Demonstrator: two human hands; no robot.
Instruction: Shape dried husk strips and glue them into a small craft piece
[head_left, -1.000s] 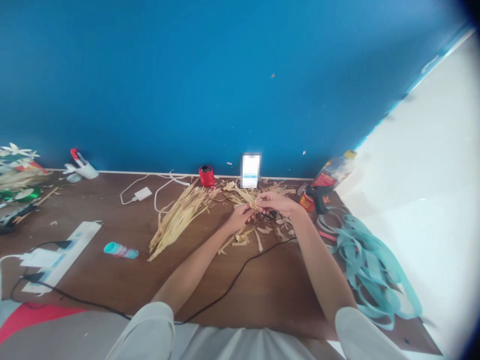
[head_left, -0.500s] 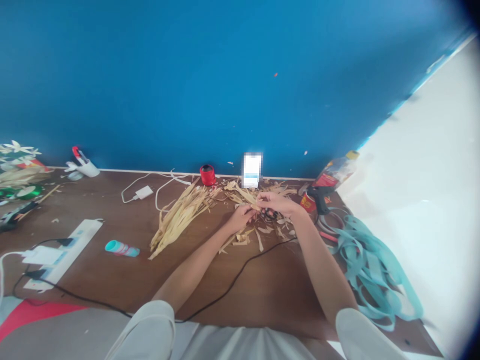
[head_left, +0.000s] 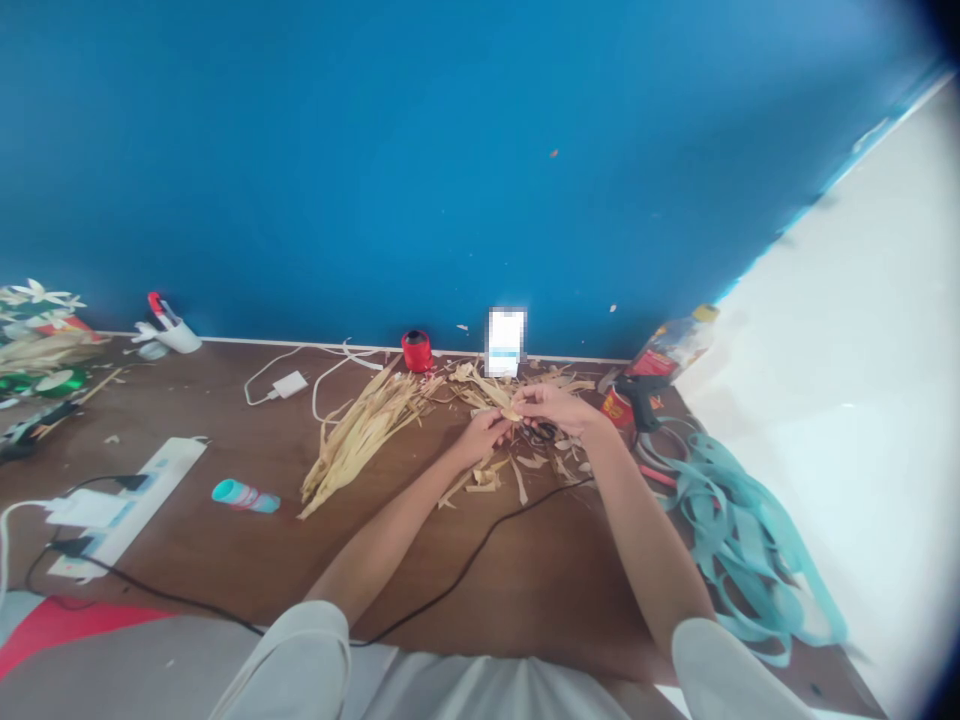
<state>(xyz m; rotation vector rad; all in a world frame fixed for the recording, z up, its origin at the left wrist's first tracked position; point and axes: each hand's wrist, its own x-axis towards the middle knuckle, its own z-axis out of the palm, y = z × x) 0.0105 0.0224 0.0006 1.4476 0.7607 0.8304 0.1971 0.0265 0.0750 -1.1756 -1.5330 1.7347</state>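
Near the back of the brown table, my left hand [head_left: 484, 437] and my right hand [head_left: 553, 405] meet over a heap of dry husk scraps. Between their fingertips is a small pale piece of dry husk [head_left: 511, 413], pinched by both hands. Dark-handled scissors [head_left: 541, 432] lie just below my right hand, partly covered by it. Loose husk scraps [head_left: 484, 480] are scattered under and around both hands. To the left lies a long bundle of dry husk strips [head_left: 360, 435].
A lit phone [head_left: 504, 345] leans on the blue wall behind my hands, beside a red roll [head_left: 416, 352]. At right are a black glue gun [head_left: 641, 398] and turquoise ribbon [head_left: 739, 530]. At left lie a power strip [head_left: 142, 505] and a turquoise tube [head_left: 246, 496]. A black cable [head_left: 480, 552] crosses in front.
The husk piece between my fingertips has turned slightly and looks shorter. My hands stay almost in the same place; the whole view has shifted a little.
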